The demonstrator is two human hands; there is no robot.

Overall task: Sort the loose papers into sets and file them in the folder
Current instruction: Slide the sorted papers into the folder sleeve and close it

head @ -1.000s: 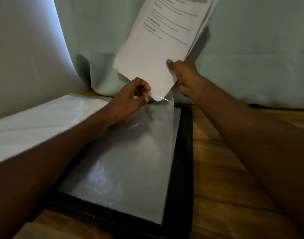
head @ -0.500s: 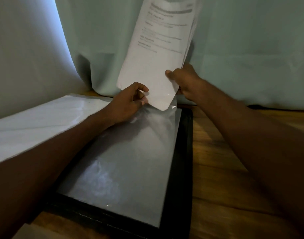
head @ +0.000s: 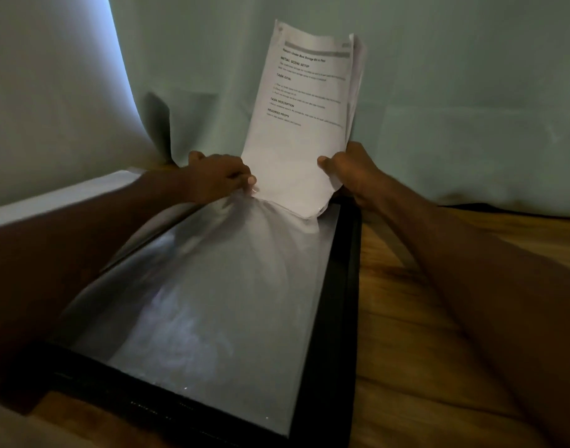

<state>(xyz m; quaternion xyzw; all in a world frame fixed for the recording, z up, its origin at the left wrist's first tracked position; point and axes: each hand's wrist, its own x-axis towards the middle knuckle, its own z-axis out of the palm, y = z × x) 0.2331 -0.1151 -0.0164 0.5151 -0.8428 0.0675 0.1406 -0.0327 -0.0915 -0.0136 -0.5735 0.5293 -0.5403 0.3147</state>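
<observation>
Papers going into the sleeve

Right hand [head: 351, 171] grips the paper stack [head: 296, 130], bottom corner inside the folder's [head: 338, 286] plastic sleeve [head: 212, 302]; left hand [head: 219, 179] pinches its mouth, frame center.

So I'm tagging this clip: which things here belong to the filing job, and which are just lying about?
In the job:
- papers, gripped by the right hand
- sleeve, its mouth pinched by the left hand
- folder

Just there:
- curtain
- table
</observation>
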